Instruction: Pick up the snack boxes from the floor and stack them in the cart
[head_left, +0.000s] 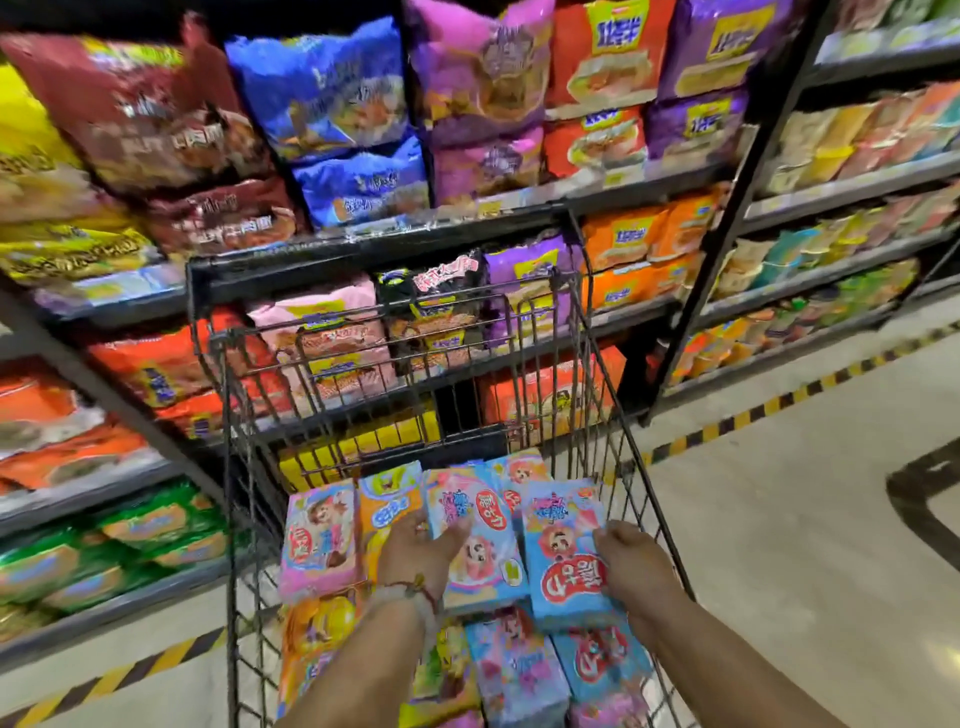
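Observation:
A black wire cart (631, 447) stands in front of me, filled with several snack boxes. A pink box (319, 540) and an orange box (387, 501) lie at the left of the top layer. My left hand (421, 545) grips the left edge of a blue and pink box (475, 540) in the middle. My right hand (636, 566) holds the right edge of a blue box with red lettering (563, 551) at the cart's right side. More boxes (519, 675) lie in the layer below, partly hidden by my forearms.
Shelves (363, 244) packed with noodle bags rise right behind the cart. A second shelf unit (831, 218) stands at the right. Pale floor (805, 519) with a yellow and black hazard stripe (769, 405) lies right of the cart.

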